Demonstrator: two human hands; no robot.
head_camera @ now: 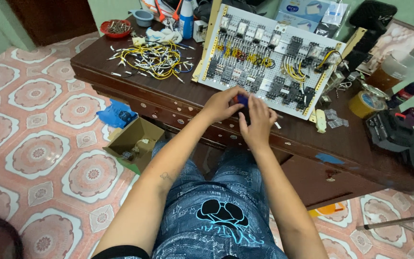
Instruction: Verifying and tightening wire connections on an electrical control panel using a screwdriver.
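My left hand (222,103) and my right hand (257,120) meet just in front of a white perforated panel (264,57) that carries relays, black terminal blocks and yellow wiring. Both hands close around a small blue and dark tool or part (242,100); most of it is hidden by my fingers. The hands hover over the near edge of the dark wooden desk (307,144). A bundle of loose yellow and white wires (156,56) lies on the desk to the left of the panel.
A red bowl of small parts (116,28), a grey cup (143,17) and a blue bottle (186,18) stand at the desk's back. A tape roll (364,103), bottles (410,91) and a black device (388,130) sit at the right. An open cardboard box (135,143) rests on the tiled floor.
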